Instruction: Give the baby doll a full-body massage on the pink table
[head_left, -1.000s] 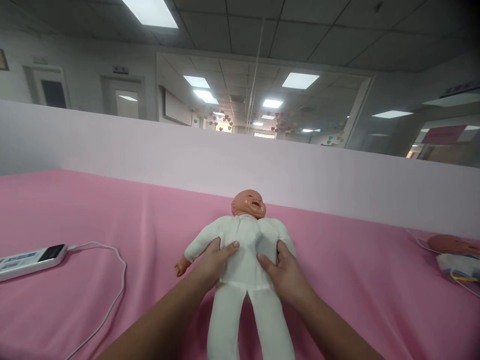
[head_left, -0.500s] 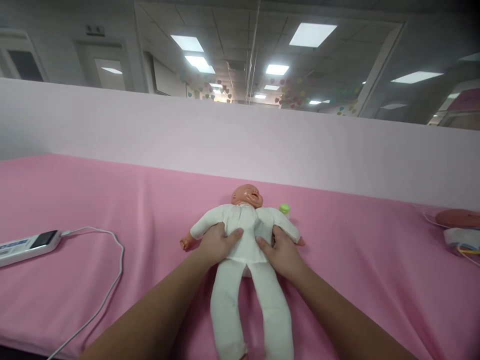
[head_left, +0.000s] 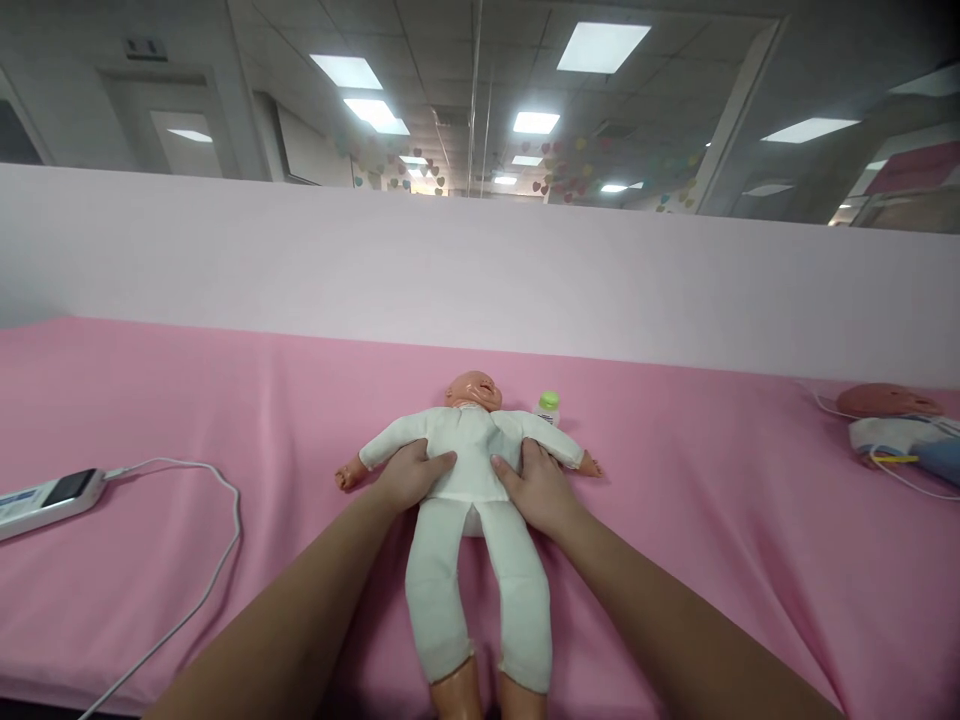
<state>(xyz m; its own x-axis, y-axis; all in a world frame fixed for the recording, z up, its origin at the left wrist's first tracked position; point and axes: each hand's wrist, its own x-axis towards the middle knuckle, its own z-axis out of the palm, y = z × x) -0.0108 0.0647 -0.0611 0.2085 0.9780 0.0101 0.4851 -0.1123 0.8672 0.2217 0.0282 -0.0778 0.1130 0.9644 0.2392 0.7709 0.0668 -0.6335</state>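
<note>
Doll (head_left: 471, 470) lay on its back on the pink-draped table (head_left: 675, 460), long axis running away from the wearer, head (head_left: 471, 389) at the far end. Left hand (head_left: 407, 477) and right hand (head_left: 543, 490) flanked its torso, both in contact, so neither was nearer. Each thumb pressed on the doll's front; the other fingers curled round its sides below the arms, tips partly hidden. Grip pressure: could not tell. Suit (head_left: 439, 590): matte white fabric, creased; head glossy, rounded, plastic-like. Bottle (head_left: 548, 407) with green cap stood just beyond the doll's arm, on the right hand's side.
</note>
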